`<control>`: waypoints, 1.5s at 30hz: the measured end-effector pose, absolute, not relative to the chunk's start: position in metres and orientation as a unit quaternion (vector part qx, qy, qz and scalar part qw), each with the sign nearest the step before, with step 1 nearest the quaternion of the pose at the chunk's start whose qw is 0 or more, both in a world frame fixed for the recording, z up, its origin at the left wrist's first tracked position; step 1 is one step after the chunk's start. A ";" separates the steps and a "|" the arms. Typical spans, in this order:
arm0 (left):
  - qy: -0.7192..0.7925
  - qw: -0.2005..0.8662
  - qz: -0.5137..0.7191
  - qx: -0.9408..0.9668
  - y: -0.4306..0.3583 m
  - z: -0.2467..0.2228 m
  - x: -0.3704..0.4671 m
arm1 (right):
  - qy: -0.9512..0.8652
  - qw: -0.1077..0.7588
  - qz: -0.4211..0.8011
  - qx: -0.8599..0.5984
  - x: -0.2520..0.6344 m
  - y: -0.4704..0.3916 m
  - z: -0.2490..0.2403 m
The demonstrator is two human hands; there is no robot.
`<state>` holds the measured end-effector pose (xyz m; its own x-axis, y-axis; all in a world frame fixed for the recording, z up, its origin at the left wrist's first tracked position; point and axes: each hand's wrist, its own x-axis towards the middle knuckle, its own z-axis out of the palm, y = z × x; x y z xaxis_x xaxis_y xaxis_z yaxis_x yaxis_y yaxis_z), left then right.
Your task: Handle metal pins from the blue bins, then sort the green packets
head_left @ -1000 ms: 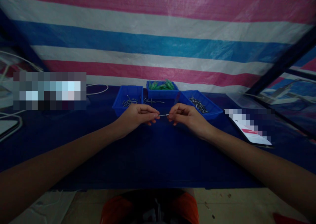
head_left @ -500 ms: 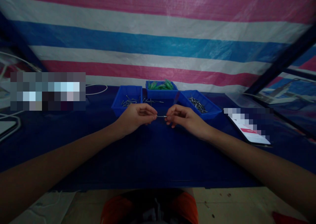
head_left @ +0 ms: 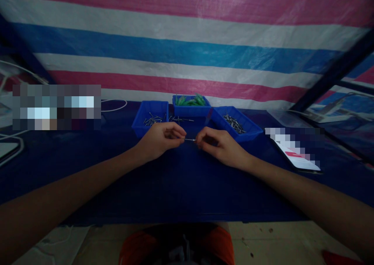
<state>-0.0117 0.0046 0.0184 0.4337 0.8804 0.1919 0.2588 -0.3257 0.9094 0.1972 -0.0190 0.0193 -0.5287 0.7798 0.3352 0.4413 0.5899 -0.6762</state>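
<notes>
My left hand (head_left: 160, 140) pinches one end of a thin, silvery metal pin (head_left: 189, 140) between thumb and fingertips. At its other end, my right hand (head_left: 219, 143) is closed round the pin with bent fingers. The pin lies nearly level between the hands, above the dark blue table (head_left: 181, 187). A small collar shows on it close to the right fingertips; its exact kind is too small to tell, and both ends are hidden by fingers.
Beyond my hands stand a left blue bin (head_left: 138, 119) and a right blue bin (head_left: 251, 130), each with metal pins, and a back blue bin (head_left: 191, 111) with green pieces. Loose pins (head_left: 184, 120) lie between them. A lit phone (head_left: 304, 161) rests on the right.
My right hand has turned slightly and its fingers are curled more closely round the pin's end. The pin sits a little lower. The left hand has hardly moved.
</notes>
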 end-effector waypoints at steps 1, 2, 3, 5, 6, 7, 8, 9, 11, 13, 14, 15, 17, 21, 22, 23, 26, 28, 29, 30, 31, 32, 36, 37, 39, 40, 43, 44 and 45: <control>0.392 0.420 0.363 0.734 0.004 0.019 -0.011 | -0.854 0.304 0.224 -0.357 0.198 -0.020 0.020; 0.394 0.411 0.363 0.738 0.004 0.019 -0.011 | -0.872 0.291 0.188 -0.345 0.198 -0.021 0.021; 0.395 0.402 0.361 0.743 0.003 0.019 -0.011 | -0.887 0.279 0.162 -0.330 0.198 -0.022 0.022; 0.397 0.388 0.355 0.752 0.001 0.019 -0.010 | -0.908 0.252 0.129 -0.309 0.199 -0.022 0.022; 0.398 0.381 0.352 0.757 0.001 0.020 -0.010 | -0.915 0.236 0.119 -0.304 0.199 -0.023 0.021; 0.398 0.374 0.349 0.761 0.000 0.020 -0.009 | -0.921 0.221 0.109 -0.303 0.200 -0.023 0.020; 0.398 0.367 0.349 0.765 0.000 0.020 -0.009 | -0.925 0.207 0.097 -0.304 0.200 -0.023 0.019; 0.398 0.361 0.347 0.769 -0.001 0.020 -0.009 | -0.929 0.193 0.085 -0.304 0.200 -0.023 0.018; 0.398 0.347 0.342 0.778 0.000 0.019 -0.009 | -0.937 0.166 0.060 -0.301 0.200 -0.023 0.016; 0.398 0.334 0.333 0.787 0.000 0.018 -0.009 | -0.943 0.145 0.044 -0.297 0.199 -0.022 0.014; 0.397 0.328 0.327 0.792 0.000 0.018 -0.010 | -0.944 0.140 0.041 -0.296 0.199 -0.022 0.014; 0.396 0.322 0.326 0.796 0.000 0.017 -0.010 | -0.944 0.139 0.042 -0.297 0.198 -0.022 0.015; 0.391 0.295 0.347 0.800 -0.002 0.017 -0.010 | -0.940 0.150 0.056 -0.303 0.197 -0.022 0.016; 0.356 0.186 0.401 0.824 -0.007 0.019 -0.013 | -0.906 0.209 0.117 -0.349 0.196 -0.020 0.017; 0.342 0.155 0.388 0.842 -0.009 0.019 -0.013 | -0.890 0.233 0.135 -0.369 0.196 -0.018 0.016; 0.330 0.123 0.365 0.862 -0.010 0.020 -0.014 | -0.870 0.258 0.156 -0.389 0.196 -0.016 0.014; 0.315 0.029 0.278 0.907 -0.013 0.019 -0.014 | -0.787 0.346 0.242 -0.449 0.197 -0.011 0.010; 0.317 -0.008 0.235 0.919 -0.013 0.017 -0.013 | -0.712 0.405 0.311 -0.482 0.197 -0.008 0.009; 0.318 -0.019 0.222 0.922 -0.013 0.016 -0.013 | -0.675 0.434 0.340 -0.490 0.197 -0.007 0.010; 0.319 -0.028 0.213 0.923 -0.013 0.015 -0.013 | -0.642 0.461 0.364 -0.493 0.197 -0.007 0.012; 0.320 -0.038 0.204 0.925 -0.013 0.014 -0.014 | -0.618 0.484 0.380 -0.489 0.198 -0.006 0.013; 0.321 -0.046 0.193 0.926 -0.012 0.014 -0.014 | -0.604 0.502 0.389 -0.482 0.198 -0.006 0.015; 0.322 -0.048 0.131 0.937 -0.010 0.013 -0.015 | -0.676 0.460 0.357 -0.453 0.202 -0.004 0.012; 0.322 -0.047 0.114 0.939 -0.010 0.013 -0.015 | -0.722 0.421 0.324 -0.443 0.203 -0.004 0.009; 0.326 -0.049 0.089 0.940 -0.010 0.014 -0.014 | -0.814 0.328 0.232 -0.419 0.203 -0.005 0.005; 0.332 -0.053 0.080 0.938 -0.011 0.015 -0.013 | -0.848 0.285 0.183 -0.407 0.202 -0.006 0.003; 0.364 -0.068 0.059 0.927 -0.015 0.018 -0.011 | -0.895 0.198 0.091 -0.389 0.201 -0.008 0.001; 0.379 -0.074 0.052 0.921 -0.016 0.018 -0.011 | -0.900 0.183 0.075 -0.389 0.201 -0.008 0.001; 0.396 -0.082 0.045 0.914 -0.017 0.019 -0.010 | -0.903 0.171 0.062 -0.389 0.201 -0.008 0.001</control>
